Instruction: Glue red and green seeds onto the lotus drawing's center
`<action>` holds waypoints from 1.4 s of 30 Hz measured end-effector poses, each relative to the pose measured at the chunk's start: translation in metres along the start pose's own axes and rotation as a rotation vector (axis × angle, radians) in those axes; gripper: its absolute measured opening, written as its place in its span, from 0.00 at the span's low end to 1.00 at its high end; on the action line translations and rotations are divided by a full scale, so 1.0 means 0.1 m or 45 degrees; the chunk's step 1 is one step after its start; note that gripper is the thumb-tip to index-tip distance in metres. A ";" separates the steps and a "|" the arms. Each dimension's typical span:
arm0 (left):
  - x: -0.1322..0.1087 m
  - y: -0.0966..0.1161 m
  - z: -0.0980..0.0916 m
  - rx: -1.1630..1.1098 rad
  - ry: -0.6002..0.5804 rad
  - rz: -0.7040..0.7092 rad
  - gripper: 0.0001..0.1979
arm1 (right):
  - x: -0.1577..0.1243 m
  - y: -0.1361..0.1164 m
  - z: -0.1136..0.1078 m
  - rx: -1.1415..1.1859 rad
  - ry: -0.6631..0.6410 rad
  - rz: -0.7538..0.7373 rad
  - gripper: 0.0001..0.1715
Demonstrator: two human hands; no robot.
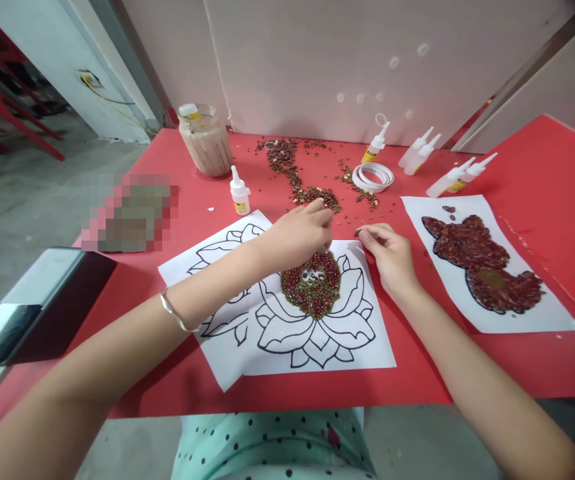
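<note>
1. Through the head feed I see a dark glossy device (42, 303) well left of the lotus sheet (317, 350).
2. A cloudy jar (207, 150) stands beyond the lotus sheet, to its left; a second drawing sheet (222, 363) overlaps its left side, and a glue bottle (240, 197) stands near its far left.
3. Loose beans (283, 159) spread beyond the lotus sheet's far edge, past the left knuckles.
4. I have the left hand (303, 230) over the lotus sheet's far edge, fingers curled downward; their tips are hidden, so I cannot tell whether they grip anything.
5. The red-and-green bean patch (312, 300) fills the lotus sheet's heart, just on the near side of those fingers.
6. A white tape roll (373, 187) lies beyond the lotus sheet, to its right.
7. My right hand (391, 257) is by the lotus sheet's far right corner, thumb and forefinger pinching a small dark piece (358, 233), apart from the bean patch.
8. More glue bottles (423, 159) stand farther right; a bean-covered picture (484, 257) lies right of the lotus sheet.
</note>
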State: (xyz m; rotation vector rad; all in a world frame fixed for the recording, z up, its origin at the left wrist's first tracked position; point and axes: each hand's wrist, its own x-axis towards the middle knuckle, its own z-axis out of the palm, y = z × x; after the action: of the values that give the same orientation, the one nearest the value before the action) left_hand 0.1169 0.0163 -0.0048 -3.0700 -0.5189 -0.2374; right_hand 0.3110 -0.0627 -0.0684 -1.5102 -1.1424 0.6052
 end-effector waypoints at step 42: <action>-0.52 0.27 0.06 -0.106 -0.059 -0.002 0.20 | -0.01 -0.06 0.00 -0.001 -0.026 -0.022 0.11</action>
State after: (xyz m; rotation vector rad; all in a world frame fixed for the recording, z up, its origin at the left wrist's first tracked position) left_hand 0.0778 -0.0259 -0.0190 -3.1629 -0.5260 -0.1932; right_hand 0.3082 -0.0640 -0.0635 -1.4964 -1.1705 0.6094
